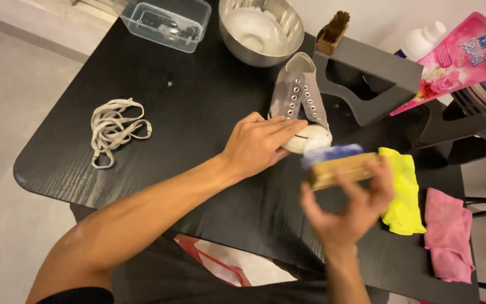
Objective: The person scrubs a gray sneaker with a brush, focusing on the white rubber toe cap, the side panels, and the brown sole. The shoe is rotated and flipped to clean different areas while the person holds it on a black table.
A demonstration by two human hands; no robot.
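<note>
Left hand [257, 143] lies flat, fingers [288, 128] spread and released, pressing on the toe end of a grey canvas shoe [299, 98]. The shoe rests on the black counter [198, 112] near its far middle, white toe cap toward the person, eyelets empty.

Right hand [350, 205] is raised just off the shoe's toe, fingers wrapped round a wooden brush [338, 166] with blue bristles facing the shoe; brush and hand are motion-blurred. Whether the bristles touch the toe cap cannot be told.

A loose bundle of whitish laces [113, 129] lies toward the counter's left edge, well apart from the shoe. At the far edge: a clear plastic box [167, 22] and a steel bowl [260, 31] holding white foam, the bowl just beside the shoe's heel. A second brush [333, 32] stands on a dark grey stand [367, 81] right of the shoe. A yellow cloth [403, 191] and pink cloth [448, 233] lie toward the right edge, near the right hand. A pink refill pouch [462, 59] and a white bottle [420, 40] sit at the far right corner.
</note>
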